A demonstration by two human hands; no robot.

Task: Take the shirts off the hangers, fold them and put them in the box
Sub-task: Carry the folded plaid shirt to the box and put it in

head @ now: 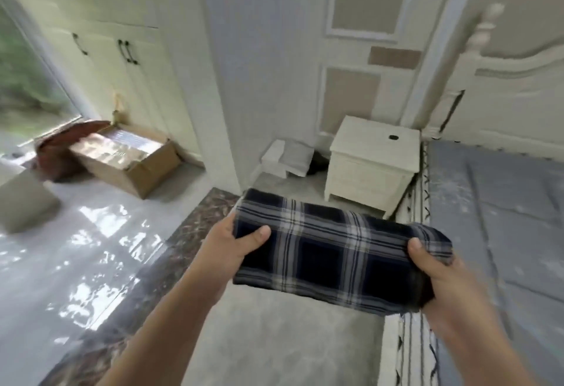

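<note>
Carrying stage, by the look of it. Largest first: bed (500,202) w/ grey-blue cover along the right; glossy pale floor (61,263) left, dark marble threshold strip between it and the grey carpet underfoot. White cupboards (122,59) far left by the window.

Box (128,159): open cardboard, on the floor below the cupboards, well apart from the hands, flaps up. Something pale and striped seems to lie inside already, but too blurred to say what. White nightstand (370,162) just beside the bed head.

Shirt (332,254): dark navy/white plaid, folded to a compact oblong, held in mid-air over the carpet. Left hand (235,248) grips its left end, thumb on top, fingers under. Right hand (439,272) grips the right end likewise. Hands apart, one at each short end.

Handling, est.: light, soft woven cloth, no stiffness; sags in the middle if unsupported, layers slide and the fold opens if one end drops. Not fragile, not slippery. Best hold is as now: both ends, fingers flat beneath, thumbs pinning the top layer. Lower it level into the box.

No hangers in view.
</note>
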